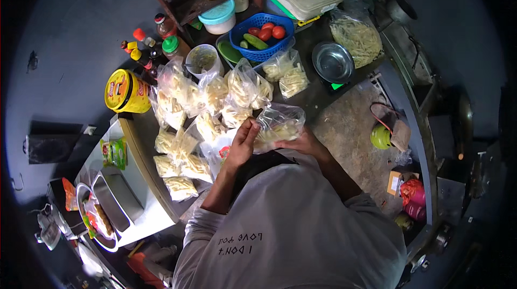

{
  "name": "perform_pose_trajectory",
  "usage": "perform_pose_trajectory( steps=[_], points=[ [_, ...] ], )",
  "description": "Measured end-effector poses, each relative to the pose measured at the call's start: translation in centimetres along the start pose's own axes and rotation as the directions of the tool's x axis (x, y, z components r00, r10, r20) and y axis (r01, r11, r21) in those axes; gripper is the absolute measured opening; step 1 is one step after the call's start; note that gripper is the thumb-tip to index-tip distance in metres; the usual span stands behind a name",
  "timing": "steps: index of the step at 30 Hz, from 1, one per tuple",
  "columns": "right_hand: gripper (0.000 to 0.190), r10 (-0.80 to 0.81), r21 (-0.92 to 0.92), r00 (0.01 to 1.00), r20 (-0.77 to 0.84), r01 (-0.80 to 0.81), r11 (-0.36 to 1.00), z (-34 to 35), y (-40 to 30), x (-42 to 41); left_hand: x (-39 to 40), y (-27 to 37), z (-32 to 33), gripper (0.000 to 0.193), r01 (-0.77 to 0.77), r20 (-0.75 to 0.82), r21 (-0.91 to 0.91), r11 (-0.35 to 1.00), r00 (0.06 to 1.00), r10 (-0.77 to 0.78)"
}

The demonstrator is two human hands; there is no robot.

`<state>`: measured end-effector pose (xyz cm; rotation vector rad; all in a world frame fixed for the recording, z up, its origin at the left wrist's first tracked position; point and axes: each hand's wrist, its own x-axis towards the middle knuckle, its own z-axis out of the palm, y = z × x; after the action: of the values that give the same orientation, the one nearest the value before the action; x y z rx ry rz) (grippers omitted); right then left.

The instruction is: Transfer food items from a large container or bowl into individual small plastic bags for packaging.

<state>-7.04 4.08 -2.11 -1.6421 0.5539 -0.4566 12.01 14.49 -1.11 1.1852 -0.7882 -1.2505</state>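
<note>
A clear plastic bag of pale cut strips (282, 126) hangs between my hands, close in front of my body. My left hand (244, 137) pinches its upper left edge between thumb and fingers. At its lower right side, my right hand (301, 143) supports the bag, with part of the palm hidden behind it. Many similar filled bags (212, 95) lie grouped on the counter beyond and to the left. A metal bowl (333, 62) rests on a scale with a green display (337, 86). Behind it stands a large bag of pale strips (355, 38).
A blue plastic basket (262, 52) holds tomatoes and cucumbers. A white tub (204, 61), sauce bottles (141, 56) and a yellow bucket (127, 91) line the counter's left. Behind stands a wooden shelf (210, 5). A steel tray (118, 200) sits on the left white surface.
</note>
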Motion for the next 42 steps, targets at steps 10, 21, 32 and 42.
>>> perform_pose_trajectory(
  steps=[10, 21, 32, 42],
  points=[
    [0.032, 0.273, 0.188, 0.838, -0.473, -0.207, 0.96, -4.7, 10.2, 0.1, -3.2, 0.3, -6.4, 0.028, -0.07, -0.226, 0.062, 0.996, 0.971, 0.082],
    [0.076, -0.105, -0.41, 0.788, -0.606, -0.196, 0.891, -3.3, 12.8, 4.3, -9.7, -1.1, -9.3, 0.03, -0.073, -0.575, 0.053, 0.996, 0.813, 0.09],
    [0.075, -0.135, -0.853, 0.964, -0.231, -0.134, 0.505, -0.3, 13.4, 1.4, -16.2, -5.9, -15.8, 0.054, 0.398, -0.808, 0.587, 0.705, 0.232, 0.542],
    [0.075, -0.117, -0.86, 0.973, -0.2, -0.116, 0.497, 0.2, 12.8, 1.8, -20.6, -14.4, -16.6, 0.071, 0.838, -0.925, 0.381, 0.39, 0.339, 0.174]
  ],
)
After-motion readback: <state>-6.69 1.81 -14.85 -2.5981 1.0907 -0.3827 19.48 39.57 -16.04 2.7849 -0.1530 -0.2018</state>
